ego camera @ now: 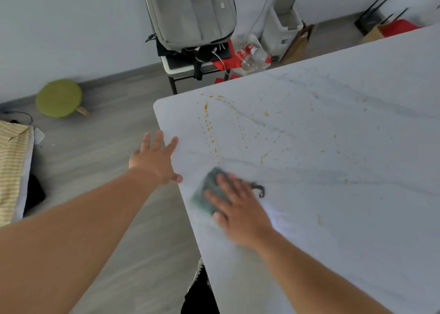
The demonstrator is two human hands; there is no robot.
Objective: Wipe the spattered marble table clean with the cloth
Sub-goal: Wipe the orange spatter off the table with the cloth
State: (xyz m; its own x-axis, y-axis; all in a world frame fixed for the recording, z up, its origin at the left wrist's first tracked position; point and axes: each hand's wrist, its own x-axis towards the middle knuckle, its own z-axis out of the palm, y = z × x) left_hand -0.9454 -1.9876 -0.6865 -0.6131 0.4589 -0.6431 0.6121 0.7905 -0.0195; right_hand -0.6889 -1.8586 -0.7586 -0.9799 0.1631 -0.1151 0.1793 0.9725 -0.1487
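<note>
Your white grey-veined marble table (333, 147) fills the right of the view, and most of it is still to do: orange-brown spatters (209, 128) run in a line of drops near the far left corner and scatter thinly rightward across the middle. The strip nearest you, around and behind the cloth, looks largely free of spots, so I judge you are early in the job, with the whole spattered band beyond your hand left to wipe.

Your right hand (238, 209) lies flat, fingers spread, pressing the cloth to the table rather than closing a grip on it. Your left hand (156, 159) is open and empty, fingers splayed, at the table's left edge.

The small dark green square cloth (210, 190) sits near that left edge, blurred, a dark loop trailing from its right side.
</note>
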